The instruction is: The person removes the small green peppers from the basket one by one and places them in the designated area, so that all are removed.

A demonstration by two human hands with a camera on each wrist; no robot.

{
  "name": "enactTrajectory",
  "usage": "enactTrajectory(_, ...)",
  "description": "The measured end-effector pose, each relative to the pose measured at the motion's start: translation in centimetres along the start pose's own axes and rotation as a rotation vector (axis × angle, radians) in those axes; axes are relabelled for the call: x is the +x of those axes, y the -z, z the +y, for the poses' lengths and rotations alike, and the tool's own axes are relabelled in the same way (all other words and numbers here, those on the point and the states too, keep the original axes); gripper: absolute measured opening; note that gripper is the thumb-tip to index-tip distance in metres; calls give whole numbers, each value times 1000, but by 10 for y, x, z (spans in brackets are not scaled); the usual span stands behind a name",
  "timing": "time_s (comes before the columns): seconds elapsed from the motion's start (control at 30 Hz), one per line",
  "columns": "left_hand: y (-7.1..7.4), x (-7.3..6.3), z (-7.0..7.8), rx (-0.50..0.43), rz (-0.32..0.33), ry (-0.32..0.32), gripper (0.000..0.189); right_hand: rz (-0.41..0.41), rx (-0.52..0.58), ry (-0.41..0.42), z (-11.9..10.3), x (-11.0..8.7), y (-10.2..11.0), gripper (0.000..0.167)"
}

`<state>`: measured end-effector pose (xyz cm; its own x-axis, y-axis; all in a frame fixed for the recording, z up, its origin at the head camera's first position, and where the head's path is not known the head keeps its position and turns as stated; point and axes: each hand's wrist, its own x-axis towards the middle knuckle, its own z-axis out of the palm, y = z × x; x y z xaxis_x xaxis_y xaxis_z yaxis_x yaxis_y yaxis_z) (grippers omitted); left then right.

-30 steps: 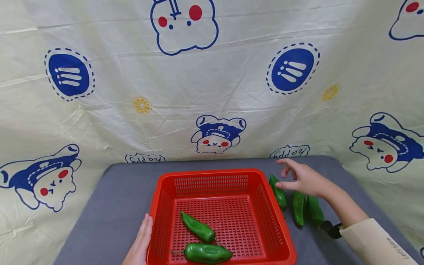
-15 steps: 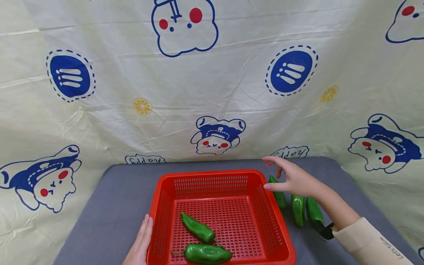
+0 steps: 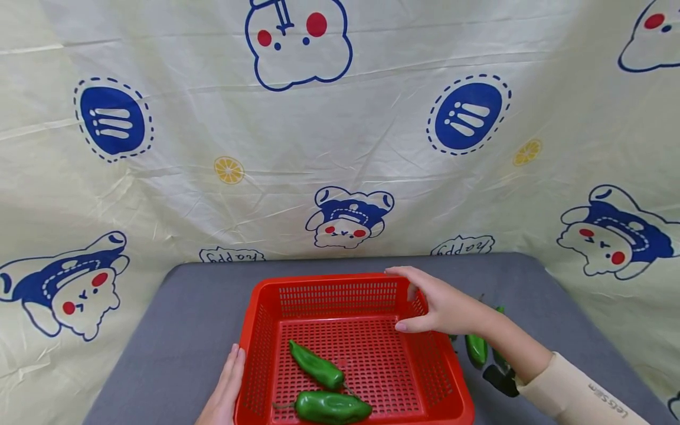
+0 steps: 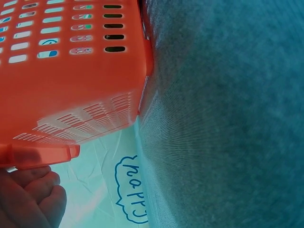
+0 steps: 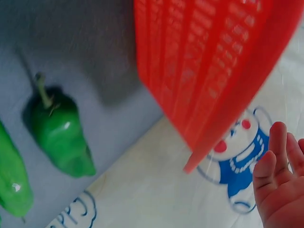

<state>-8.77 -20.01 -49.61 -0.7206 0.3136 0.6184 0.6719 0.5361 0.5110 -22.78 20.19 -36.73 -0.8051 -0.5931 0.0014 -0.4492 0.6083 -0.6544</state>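
Observation:
In the head view a red plastic basket (image 3: 340, 321) stands on the table, with two green peppers (image 3: 317, 365) lying in its front part. My left hand (image 3: 223, 386) rests its straight fingers against the basket's left rim; the left wrist view has these fingers (image 4: 40, 190) at the rim's outer side. My right hand (image 3: 432, 304) hovers over the basket's back right part, fingers spread and loosely bent, holding nothing. More green peppers (image 3: 476, 349) lie right of the basket, partly hidden by my right arm. One such pepper (image 5: 61, 133) shows whole in the right wrist view.
The grey tabletop (image 3: 183, 330) extends on both sides of the basket. A pale printed sheet (image 3: 372, 147) hangs behind the table's back edge. A black device (image 3: 501, 381) sits at my right wrist, near the peppers.
My right hand has moved left, from above the peppers beside the basket to over the basket's right side. The left hand, the basket and the peppers in it have stayed put.

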Motion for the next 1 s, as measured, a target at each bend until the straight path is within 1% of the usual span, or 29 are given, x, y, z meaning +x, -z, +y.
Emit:
enactTrajectory(0.13,1,-1,-1,-10,-8,2,91,-31,9,19,-10,4,-10,88)
enactTrajectory(0.3,0,0,-2,-5,-6,4,94,-79,24,38,-23,12,-17,85)
enactTrajectory(0.4,0,0,-3,8,2,-2,95,-102,28,53,-30,17,-21,83)
enactTrajectory(0.5,-1,0,-3,23,18,-7,95,-132,28,51,-34,21,-25,82)
enactTrajectory(0.57,-2,0,-4,31,30,-8,95,-155,32,44,-36,23,-25,82)
enactTrajectory(0.7,-3,0,-4,25,34,-3,96,-182,20,31,-38,23,-23,81)
enactTrajectory(0.9,-2,1,-3,18,24,10,97,-197,9,62,-48,28,-22,81)
enactTrajectory(1.0,-4,0,-5,22,26,13,97,-228,8,76,-53,34,-26,80)
